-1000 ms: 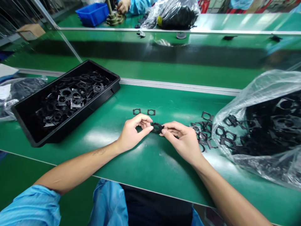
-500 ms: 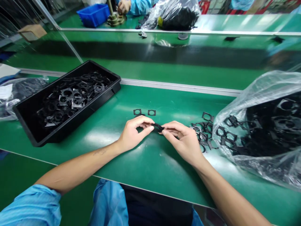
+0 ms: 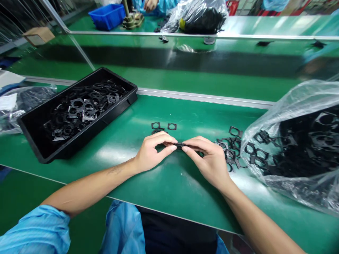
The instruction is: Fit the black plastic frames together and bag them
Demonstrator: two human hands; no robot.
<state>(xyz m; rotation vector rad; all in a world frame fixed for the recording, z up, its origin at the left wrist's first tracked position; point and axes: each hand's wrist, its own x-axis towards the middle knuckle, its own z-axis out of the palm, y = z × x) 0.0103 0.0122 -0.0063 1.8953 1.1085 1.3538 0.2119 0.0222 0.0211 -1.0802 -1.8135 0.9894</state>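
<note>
Between my two hands is a small black plastic frame (image 3: pixel 180 145), seen nearly edge-on above the green table. My left hand (image 3: pixel 153 149) pinches its left end with thumb and fingertips. At the opposite end, the thumb and fingers of my right hand (image 3: pixel 208 157) grip it too. Just beyond my left hand lie two square black frames with round holes, one on the left (image 3: pixel 156 125) and one on the right (image 3: pixel 172 126). Another dark ring-like part (image 3: pixel 158 131) is partly hidden behind my left fingers. Beside my right hand is a loose pile of black frames (image 3: pixel 231 150).
A black tray (image 3: pixel 87 137) full of similar parts stands at left. On the right, a clear plastic bag (image 3: pixel 280 106) of black parts lies open. A metal rail (image 3: pixel 203 97) crosses behind. Across it are a blue bin (image 3: pixel 107 17) and a co-worker's hand (image 3: pixel 150 5).
The black frame has tilted from slightly face-on to nearly edge-on and sits slightly lower. My fingers have drawn closer together around it. The whole view has shifted slightly.
</note>
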